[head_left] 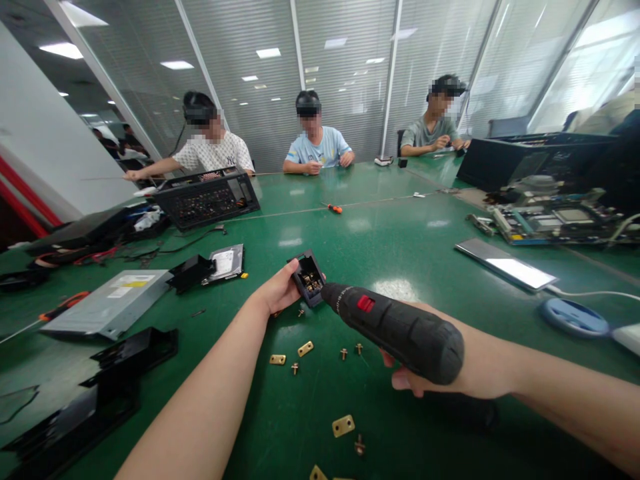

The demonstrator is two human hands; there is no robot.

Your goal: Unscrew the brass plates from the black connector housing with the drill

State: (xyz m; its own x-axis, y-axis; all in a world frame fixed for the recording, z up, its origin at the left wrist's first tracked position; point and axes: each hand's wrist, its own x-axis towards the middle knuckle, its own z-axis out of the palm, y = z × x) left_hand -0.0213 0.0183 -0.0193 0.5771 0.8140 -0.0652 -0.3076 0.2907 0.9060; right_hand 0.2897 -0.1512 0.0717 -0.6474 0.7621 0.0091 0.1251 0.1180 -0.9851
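My left hand [281, 288] grips a small black box [309, 280], tilted so that brass-coloured metal parts show inside. In my right hand [407, 377] is a black cordless drill [395, 327] with a red switch on top. The drill's front end points at the box's right side; its tip is hidden, so I cannot tell whether they touch. Below the box, small brass plates [343, 425] with two holes each and several screws [359, 445] lie scattered on the green table [420, 427].
On the left lie a silver drive [107, 303], a hard disk [227, 262] and black brackets [133, 357]. A black computer case [207, 199] stands farther back. To the right are a phone [505, 263], a blue round object [575, 317] and circuit boards [550, 217]. Several people sit across the table.
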